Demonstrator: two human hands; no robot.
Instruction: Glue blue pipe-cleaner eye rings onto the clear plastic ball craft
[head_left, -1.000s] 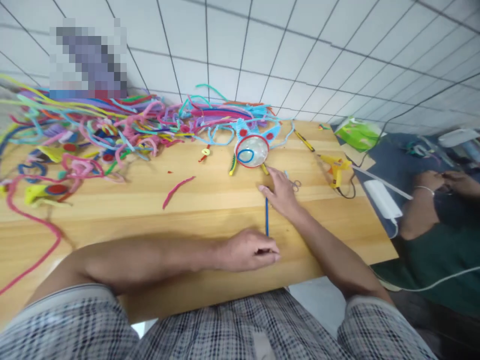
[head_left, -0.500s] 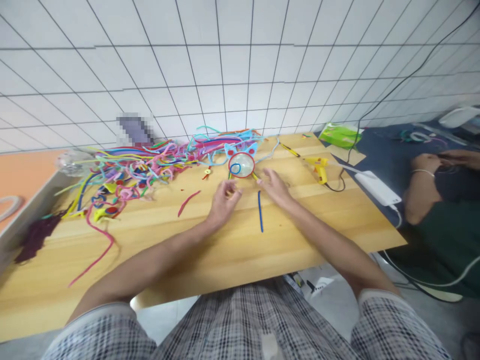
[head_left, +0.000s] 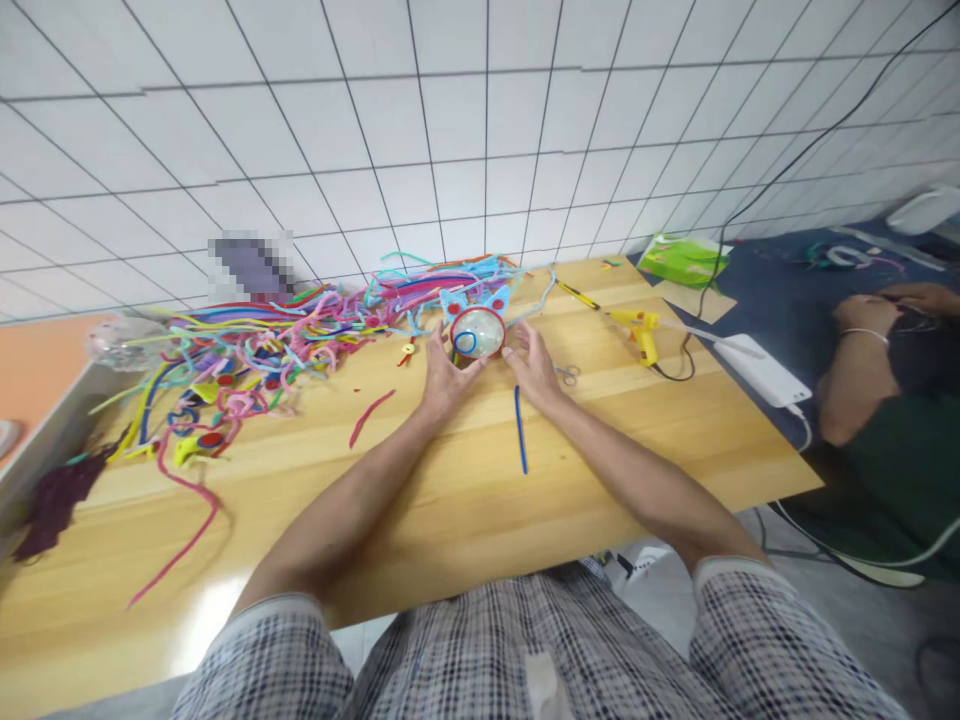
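Note:
A round clear ornament point(head_left: 488, 330) with a red rim, a small blue ring on its front and blue ears with red dots sits at the back middle of the wooden table. My left hand point(head_left: 446, 376) is curved around its left side, fingers apart, thumb by the lower edge. On the other side, my right hand point(head_left: 534, 370) has its fingers spread and its thumb at the rim. I cannot tell how firmly either hand touches it. A blue pipe cleaner piece point(head_left: 520, 430) lies before my right hand; a red piece point(head_left: 370, 418) lies left of my left hand.
Many coloured pipe cleaners point(head_left: 330, 325) are heaped at the back left. Scissors point(head_left: 569, 375), a yellow cutter point(head_left: 576, 294) and a yellow glue gun point(head_left: 641, 338) lie to the right. Beyond are a white power strip point(head_left: 761, 372), a green packet point(head_left: 681, 260) and another person's arm point(head_left: 855, 370).
Both hands have moved in, from just in front of the ornament to its two sides. The scissors beside my right hand now show. The view has shifted slightly.

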